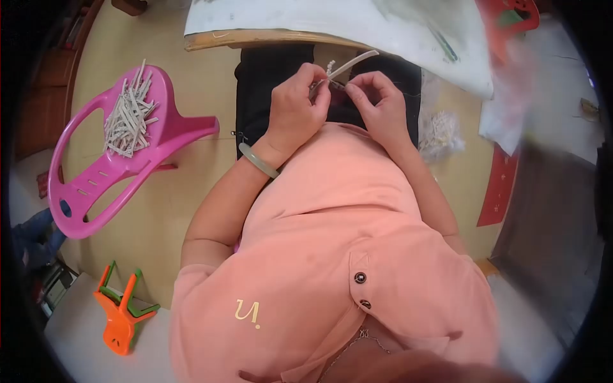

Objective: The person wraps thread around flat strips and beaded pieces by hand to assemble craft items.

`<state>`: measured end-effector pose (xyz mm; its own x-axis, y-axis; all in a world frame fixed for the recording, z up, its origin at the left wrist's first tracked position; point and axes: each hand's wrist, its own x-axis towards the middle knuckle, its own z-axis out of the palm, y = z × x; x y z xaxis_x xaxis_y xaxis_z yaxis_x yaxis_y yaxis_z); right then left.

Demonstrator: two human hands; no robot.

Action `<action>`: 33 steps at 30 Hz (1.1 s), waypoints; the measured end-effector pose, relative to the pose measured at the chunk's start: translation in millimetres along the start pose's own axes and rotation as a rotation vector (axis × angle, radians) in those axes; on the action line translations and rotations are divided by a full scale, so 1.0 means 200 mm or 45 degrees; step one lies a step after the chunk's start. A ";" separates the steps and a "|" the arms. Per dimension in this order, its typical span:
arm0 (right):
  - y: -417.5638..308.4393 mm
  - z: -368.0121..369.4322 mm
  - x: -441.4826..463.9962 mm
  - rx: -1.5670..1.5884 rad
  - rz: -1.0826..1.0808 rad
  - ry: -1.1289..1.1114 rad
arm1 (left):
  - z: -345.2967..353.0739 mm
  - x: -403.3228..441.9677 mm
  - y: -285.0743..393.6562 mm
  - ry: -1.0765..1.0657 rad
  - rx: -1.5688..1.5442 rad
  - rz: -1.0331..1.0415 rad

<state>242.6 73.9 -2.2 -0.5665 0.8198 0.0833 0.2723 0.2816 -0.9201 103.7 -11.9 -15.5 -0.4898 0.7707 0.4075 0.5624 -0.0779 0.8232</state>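
At ten o'clock, a pink chair [163, 96] bore loose pale strips [129, 121]; at eight o'clock stood an orange-and-green chair [120, 329]. At twelve, just short of the table [274, 38], the left hand [295, 108], fingers curled and nearly closed, pinched a pale strip [359, 62] beside a small knobbly piece [330, 67]. The right hand [384, 115], thumb and forefinger drawn close, worked alongside (whether it gripped anything was impossible to tell). The strip looked light, slim and fairly stiff, liable to crease, best taken near its lower end. Toward two o'clock lay a clear bag [442, 135] of pale bits.
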 end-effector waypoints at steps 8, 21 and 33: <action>-0.07 -0.02 0.00 -0.277 -0.285 0.069 | 0.00 0.00 0.00 0.016 -0.020 0.019; 0.02 -0.03 0.01 0.258 -0.100 0.038 | 0.00 0.00 -0.02 0.027 -0.038 -0.071; 0.01 -0.05 0.01 0.458 0.248 -0.132 | 0.01 0.00 -0.03 0.050 -0.028 -0.044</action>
<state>250.8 80.7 -0.4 -0.6116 0.7808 -0.1278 0.1036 -0.0810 -0.9913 101.1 -10.3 -21.8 -0.5350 0.7476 0.3936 0.5298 -0.0660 0.8455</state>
